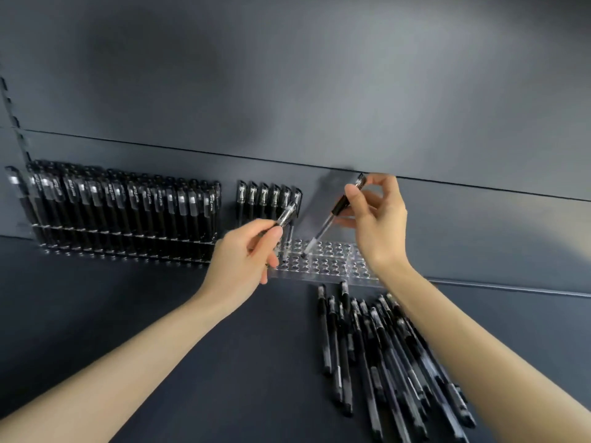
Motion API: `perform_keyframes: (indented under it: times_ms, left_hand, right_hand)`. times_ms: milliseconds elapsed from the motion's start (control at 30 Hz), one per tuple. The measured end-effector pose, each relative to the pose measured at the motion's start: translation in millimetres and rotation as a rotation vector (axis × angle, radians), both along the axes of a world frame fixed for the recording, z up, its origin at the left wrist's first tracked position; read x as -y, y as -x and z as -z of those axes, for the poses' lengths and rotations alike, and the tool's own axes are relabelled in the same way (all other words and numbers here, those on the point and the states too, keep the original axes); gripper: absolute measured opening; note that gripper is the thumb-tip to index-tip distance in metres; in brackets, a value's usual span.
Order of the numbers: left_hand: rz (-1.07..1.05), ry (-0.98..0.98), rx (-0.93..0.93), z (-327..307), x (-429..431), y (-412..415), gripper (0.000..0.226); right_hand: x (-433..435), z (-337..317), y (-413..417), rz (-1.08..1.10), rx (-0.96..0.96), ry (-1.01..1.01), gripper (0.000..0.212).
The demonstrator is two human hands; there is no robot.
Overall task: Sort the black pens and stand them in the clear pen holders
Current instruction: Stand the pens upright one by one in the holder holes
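The worktop (224, 362) carries a full holder (128, 238), a mostly empty clear pen holder (329, 266) beside it, and loose black pens (383, 346) in front. Fingers of the right hand (377, 225) pinch a tilted pen (332, 215) mid-barrel, tip at a hole; those of the left hand (243, 257) pinch another pen (286, 215). Light, stiff, likely slick: pinch mid-barrel.

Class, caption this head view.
Left hand holds one pen, right hand a second pen, over the clear holder; loose pens nearby.

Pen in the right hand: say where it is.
Head view, right of centre: the right hand holds the pen tilted, tip at a hole of the clear holder, beside six standing pens.
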State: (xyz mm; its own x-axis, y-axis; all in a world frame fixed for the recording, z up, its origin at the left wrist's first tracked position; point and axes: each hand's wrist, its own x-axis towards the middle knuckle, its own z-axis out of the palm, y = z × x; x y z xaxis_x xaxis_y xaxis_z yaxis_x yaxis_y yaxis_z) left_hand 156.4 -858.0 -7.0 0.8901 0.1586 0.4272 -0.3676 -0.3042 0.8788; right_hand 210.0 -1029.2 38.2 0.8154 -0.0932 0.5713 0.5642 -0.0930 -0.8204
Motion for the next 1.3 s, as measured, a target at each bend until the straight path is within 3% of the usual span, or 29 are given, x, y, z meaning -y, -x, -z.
perform_keyframes:
  times_ms: [267, 500, 833, 1300]
  left_hand:
    - [-0.040, 0.105, -0.022, 21.7, -8.1, -29.3, 0.012]
    - [0.022, 0.194, -0.017, 29.0, -9.8, -32.7, 0.013]
    - [0.036, 0.207, 0.040, 29.0, -3.9, -34.0, 0.015]
    - [0.044, 0.234, 0.021, 29.8, -4.1, -35.1, 0.013]
  right_hand:
    - [-26.5, 2.5, -30.0, 0.141, 0.144, 0.125, 0.022]
    - [-28.8, 17.6, -47.0, 0.175, 0.145, 0.260, 0.021]
    - [-18.8, 2.9, -58.9, 0.022, 0.065, 0.525, 0.028]
    - [-21.2, 3.8, -60.4, -0.064, 0.004, 0.556, 0.027]
